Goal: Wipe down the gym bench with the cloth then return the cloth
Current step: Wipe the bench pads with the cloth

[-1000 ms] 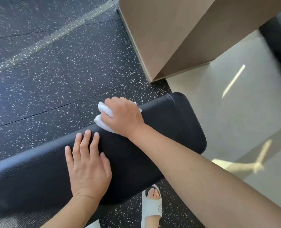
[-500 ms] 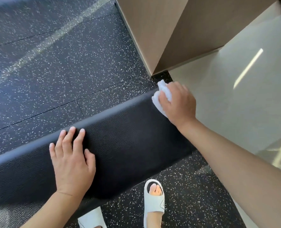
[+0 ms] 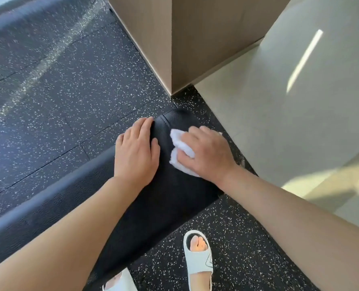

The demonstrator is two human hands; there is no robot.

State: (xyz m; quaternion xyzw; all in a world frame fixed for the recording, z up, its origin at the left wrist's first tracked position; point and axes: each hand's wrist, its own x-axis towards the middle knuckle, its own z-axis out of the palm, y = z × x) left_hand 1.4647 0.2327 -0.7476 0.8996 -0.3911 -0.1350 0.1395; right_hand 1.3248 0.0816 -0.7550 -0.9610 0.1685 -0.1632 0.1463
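Note:
A black padded gym bench (image 3: pixel 48 208) runs from the lower left up to its rounded end near the middle of the view. My right hand (image 3: pixel 208 153) grips a bunched white cloth (image 3: pixel 181 151) and holds it down on the bench top close to that end. My left hand (image 3: pixel 136 149) lies flat on the pad just left of the cloth, fingers straight and reaching over the far edge. Most of the cloth is hidden under my right palm.
A tan wooden column (image 3: pixel 180 45) stands just beyond the bench end. Speckled black rubber flooring (image 3: pixel 48 80) lies to the left, pale smooth floor (image 3: pixel 289 101) to the right. My feet in white slides (image 3: pixel 198 257) stand beside the bench's near side.
My left hand slid along the bench toward its end and now lies beside the cloth. My right hand with the cloth came back from the far corner onto the bench top.

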